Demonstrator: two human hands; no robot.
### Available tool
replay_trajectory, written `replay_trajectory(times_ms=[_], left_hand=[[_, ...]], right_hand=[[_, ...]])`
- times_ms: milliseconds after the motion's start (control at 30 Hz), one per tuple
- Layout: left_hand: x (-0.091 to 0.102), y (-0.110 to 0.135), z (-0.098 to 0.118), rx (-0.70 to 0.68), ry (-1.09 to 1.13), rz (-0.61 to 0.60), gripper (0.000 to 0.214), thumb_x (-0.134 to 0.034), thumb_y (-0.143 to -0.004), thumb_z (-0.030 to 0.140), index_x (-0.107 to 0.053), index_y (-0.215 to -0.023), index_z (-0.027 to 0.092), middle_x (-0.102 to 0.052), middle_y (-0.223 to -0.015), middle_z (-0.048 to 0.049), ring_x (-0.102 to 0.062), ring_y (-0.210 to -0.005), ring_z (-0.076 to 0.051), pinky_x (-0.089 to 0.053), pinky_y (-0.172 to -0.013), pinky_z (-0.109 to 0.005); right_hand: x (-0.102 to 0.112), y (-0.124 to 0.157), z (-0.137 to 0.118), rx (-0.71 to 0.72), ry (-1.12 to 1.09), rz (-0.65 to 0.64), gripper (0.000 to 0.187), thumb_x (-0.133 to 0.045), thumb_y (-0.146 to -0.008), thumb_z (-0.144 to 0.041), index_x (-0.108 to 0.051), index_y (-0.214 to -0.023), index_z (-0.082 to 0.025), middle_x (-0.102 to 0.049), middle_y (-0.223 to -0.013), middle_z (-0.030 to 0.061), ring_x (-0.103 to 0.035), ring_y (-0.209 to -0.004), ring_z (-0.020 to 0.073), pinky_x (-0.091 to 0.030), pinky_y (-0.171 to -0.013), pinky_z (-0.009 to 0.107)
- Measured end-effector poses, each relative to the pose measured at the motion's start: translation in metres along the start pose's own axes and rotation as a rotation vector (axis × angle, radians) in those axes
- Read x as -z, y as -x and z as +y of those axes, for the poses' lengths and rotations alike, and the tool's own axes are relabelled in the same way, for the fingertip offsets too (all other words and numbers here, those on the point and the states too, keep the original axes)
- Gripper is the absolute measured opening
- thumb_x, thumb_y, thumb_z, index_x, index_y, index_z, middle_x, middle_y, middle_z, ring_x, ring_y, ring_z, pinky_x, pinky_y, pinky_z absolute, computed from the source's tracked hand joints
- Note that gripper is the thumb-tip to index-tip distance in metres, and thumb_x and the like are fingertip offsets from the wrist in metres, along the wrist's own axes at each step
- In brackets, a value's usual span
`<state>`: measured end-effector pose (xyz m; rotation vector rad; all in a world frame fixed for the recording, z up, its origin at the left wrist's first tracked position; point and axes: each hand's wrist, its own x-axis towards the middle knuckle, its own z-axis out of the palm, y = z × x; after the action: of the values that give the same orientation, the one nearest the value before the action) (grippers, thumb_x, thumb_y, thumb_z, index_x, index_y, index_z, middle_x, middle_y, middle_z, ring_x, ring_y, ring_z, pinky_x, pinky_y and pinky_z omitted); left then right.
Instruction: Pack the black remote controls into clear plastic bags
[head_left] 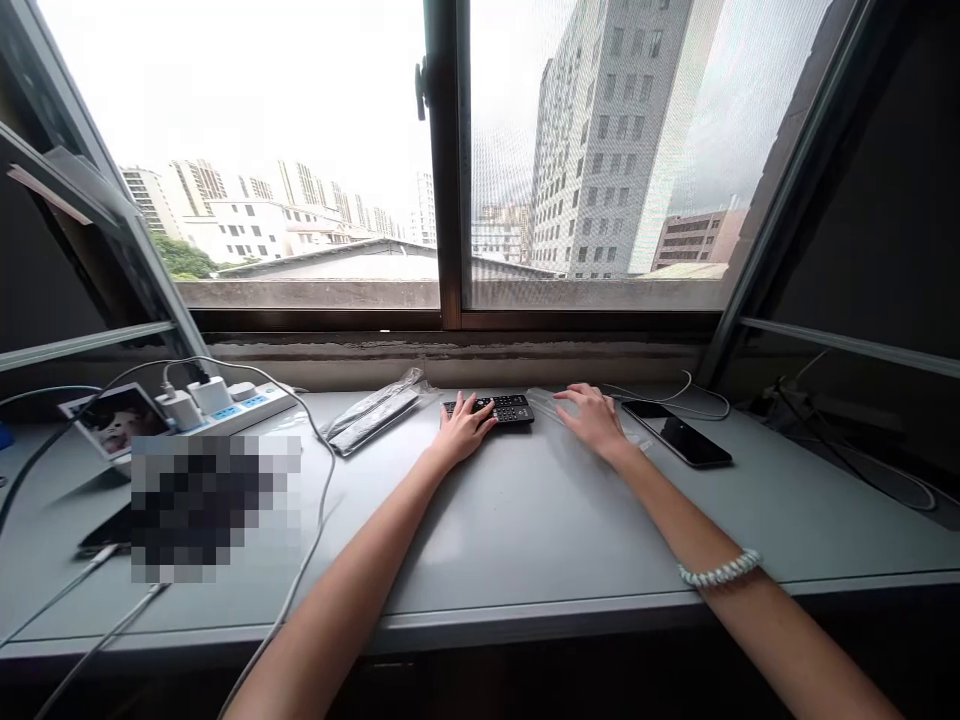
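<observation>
A black remote control (512, 410) with many buttons lies flat near the back of the desk. My left hand (461, 430) rests over its left end, fingers spread across the top and not wrapped around it. To the right, a clear plastic sleeve (545, 405) lies partly beneath my right hand (592, 415). That hand is open, its fingers apart and slightly bent; whether the fingertips touch the plastic I cannot tell. A pale twisted band (721, 571) circles my right forearm.
A black phone (679, 435) lies right of my right hand. Left of the remote is a plastic-wrapped packet (375, 415). A white power strip (244, 405) with plugs, a picture card (116, 420) and a cable (322, 500) occupy the left side. Behind stands a window (450, 200).
</observation>
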<state>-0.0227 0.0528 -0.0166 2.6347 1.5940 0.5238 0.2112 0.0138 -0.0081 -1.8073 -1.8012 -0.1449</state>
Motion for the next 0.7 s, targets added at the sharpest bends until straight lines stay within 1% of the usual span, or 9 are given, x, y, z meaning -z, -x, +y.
replay_trajectory(times_ms=[67,133,300,400,500,600,700], left_hand=[[0.0,-0.001,0.002,0.001,-0.017,0.005,0.046,-0.031,-0.091,0.046,-0.04,-0.133,0.03,-0.029,-0.145,-0.009,-0.01,-0.136,-0.033,-0.008,-0.101,-0.064],[0.0,-0.001,0.004,-0.002,-0.025,0.003,0.046,-0.031,-0.092,0.045,-0.04,-0.133,0.029,-0.03,-0.144,-0.0091,-0.009,-0.136,-0.034,-0.006,-0.101,-0.066],[0.003,0.001,0.007,-0.013,-0.002,-0.044,0.046,-0.029,-0.092,0.043,-0.038,-0.135,0.028,-0.034,-0.142,-0.0076,-0.018,-0.135,-0.032,-0.012,-0.102,-0.062],[0.004,0.002,0.008,-0.008,-0.008,-0.046,0.045,-0.029,-0.093,0.042,-0.039,-0.134,0.028,-0.035,-0.142,-0.0073,-0.022,-0.133,-0.03,-0.014,-0.103,-0.06],[0.004,0.002,0.008,-0.003,-0.001,-0.042,0.046,-0.029,-0.093,0.043,-0.038,-0.134,0.027,-0.035,-0.142,-0.008,-0.022,-0.133,-0.029,-0.012,-0.103,-0.061],[0.004,0.002,0.007,-0.006,0.005,-0.045,0.046,-0.029,-0.092,0.044,-0.038,-0.135,0.027,-0.035,-0.141,-0.0082,-0.02,-0.134,-0.03,-0.007,-0.102,-0.064],[0.002,0.001,0.005,-0.021,0.006,-0.041,0.047,-0.028,-0.092,0.045,-0.036,-0.135,0.028,-0.035,-0.142,-0.0079,-0.02,-0.134,-0.031,-0.007,-0.102,-0.064]], right_hand=[[0.0,0.0,-0.003,0.05,-0.032,0.038,0.027,-0.047,-0.083,-0.032,-0.065,-0.102,-0.027,-0.056,-0.116,0.0055,-0.047,-0.111,0.0222,-0.03,-0.093,0.037],[-0.001,-0.001,-0.003,0.069,-0.055,0.02,0.026,-0.047,-0.082,-0.031,-0.065,-0.101,-0.027,-0.058,-0.114,0.0046,-0.048,-0.109,0.0214,-0.03,-0.093,0.037],[-0.006,0.0,-0.002,0.098,-0.149,-0.092,0.027,-0.048,-0.082,-0.031,-0.065,-0.103,-0.028,-0.06,-0.114,0.0028,-0.048,-0.111,0.021,-0.03,-0.095,0.038],[-0.008,0.003,-0.006,0.163,-0.188,-0.198,0.032,-0.049,-0.082,-0.031,-0.062,-0.11,-0.029,-0.058,-0.12,0.0031,-0.047,-0.115,0.0218,-0.03,-0.096,0.039],[-0.009,0.007,-0.012,0.225,-0.193,-0.27,0.038,-0.049,-0.082,-0.03,-0.057,-0.118,-0.027,-0.055,-0.125,0.0041,-0.046,-0.116,0.0217,-0.029,-0.099,0.041],[-0.007,0.01,-0.016,0.244,-0.176,-0.278,0.039,-0.049,-0.082,-0.03,-0.056,-0.12,-0.026,-0.055,-0.125,0.0047,-0.046,-0.117,0.0217,-0.028,-0.1,0.041],[-0.006,0.01,-0.018,0.238,-0.177,-0.273,0.038,-0.049,-0.082,-0.029,-0.057,-0.119,-0.025,-0.056,-0.124,0.0053,-0.047,-0.117,0.0217,-0.029,-0.1,0.04]])
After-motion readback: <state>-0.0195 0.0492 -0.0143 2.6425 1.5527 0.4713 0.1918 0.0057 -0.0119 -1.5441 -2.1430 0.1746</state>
